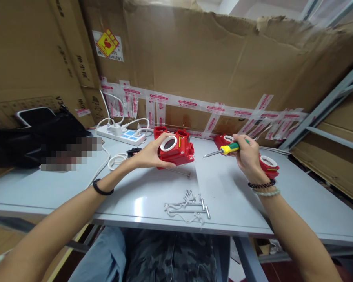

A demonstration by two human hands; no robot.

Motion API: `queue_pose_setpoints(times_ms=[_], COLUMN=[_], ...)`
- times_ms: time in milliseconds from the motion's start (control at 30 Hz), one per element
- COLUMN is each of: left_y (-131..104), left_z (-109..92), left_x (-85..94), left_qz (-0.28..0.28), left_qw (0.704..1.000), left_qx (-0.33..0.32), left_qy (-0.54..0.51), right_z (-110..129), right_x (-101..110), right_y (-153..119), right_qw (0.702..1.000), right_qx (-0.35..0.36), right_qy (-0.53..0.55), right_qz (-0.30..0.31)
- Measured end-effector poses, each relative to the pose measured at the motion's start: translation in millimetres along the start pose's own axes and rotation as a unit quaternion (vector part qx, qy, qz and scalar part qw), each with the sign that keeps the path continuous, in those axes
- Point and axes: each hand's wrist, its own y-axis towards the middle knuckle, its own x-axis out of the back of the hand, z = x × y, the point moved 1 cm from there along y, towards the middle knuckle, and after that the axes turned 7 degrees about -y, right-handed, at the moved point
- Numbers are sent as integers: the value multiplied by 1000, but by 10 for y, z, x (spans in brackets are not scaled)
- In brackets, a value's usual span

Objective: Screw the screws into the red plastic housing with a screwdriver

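Observation:
My left hand (154,153) is closed around a red housing with a white ring (179,150), its fingers on the left side. In my right hand (247,154) is a screwdriver with a green and yellow handle (230,148). Its metal tip points left, a short way apart from the held housing. Behind my right hand sits another red housing (221,141), and a further ringed red housing (270,165) lies beside my right wrist. More red parts (182,133) stand behind the held one. Below, T-shaped metal rods (188,212) and several small screws (187,194) lie on the table.
A white power strip (125,135) with plugs and cables is at the back left. A black bag (41,137) with a phone (35,116) on it rests at the left. Taped cardboard (194,58) walls the back of the white table (120,199). Metal shelving (320,102) stands right.

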Motion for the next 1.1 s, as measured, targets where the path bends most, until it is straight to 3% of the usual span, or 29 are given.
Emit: queue_pose_setpoints(times_ms=[200,1100], left_y=[11,21], left_z=[26,14], left_x=[13,19], left_qz=[-20,-15], left_qw=[998,998], left_qx=[-30,-26], left_qy=[42,55], right_z=[-40,-49], right_x=[-62,-87], right_y=[-105,-125], right_qw=[997,995], right_qx=[52,68], right_qy=[-19,-34], right_qz=[-54,-59])
